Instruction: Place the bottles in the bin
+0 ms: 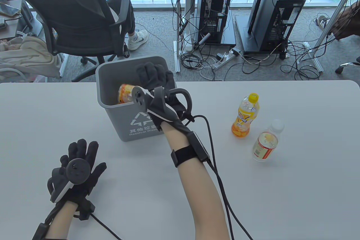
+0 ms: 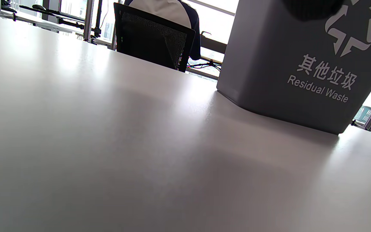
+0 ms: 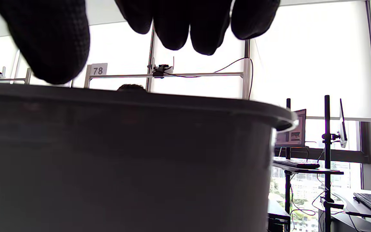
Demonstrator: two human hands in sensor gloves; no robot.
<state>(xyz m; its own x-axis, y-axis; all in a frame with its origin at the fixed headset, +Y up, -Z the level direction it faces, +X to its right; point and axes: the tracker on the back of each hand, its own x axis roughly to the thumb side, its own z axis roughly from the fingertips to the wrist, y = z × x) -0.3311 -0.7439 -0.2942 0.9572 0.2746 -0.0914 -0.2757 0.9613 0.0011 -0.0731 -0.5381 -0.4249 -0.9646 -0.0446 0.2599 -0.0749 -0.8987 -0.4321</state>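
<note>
Bottle in bin (image 1: 125, 93): orange-labelled, lying tilted inside the bin's mouth, just left of the right hand's fingers; whether a fingertip touches it cannot be told, since the tracker hides the contact.
Bin (image 1: 112, 110): grey plastic, square mouth, smooth tapered walls, white recycling mark and "Residual Waste" print on the near face; stands on the worktop.
Right hand (image 1: 157, 82): over the bin mouth; fingers (image 3: 201, 29) spread and hanging loose above the rim in the wrist view, gripping nothing.
Left hand (image 1: 77, 166): flat on the worktop, near side of the bin and to its left; fingers splayed, holding nothing.
Orange bottle (image 1: 245, 116): upright, yellow cap, waisted clear plastic, orange drink; well right of the right hand's fingers.
Pale bottle (image 1: 267, 144): upright, white cap, clear wall, red-yellow label; just beyond the orange one, nearer the worktop's front edge.
Worktop (image 1: 281, 195): pale grey, smooth, slightly glossy.
Risk: both remaining bottles are tall and narrow-based on a slick surface, and stand close together; my judgement is that reaching for one could knock over the other.
</note>
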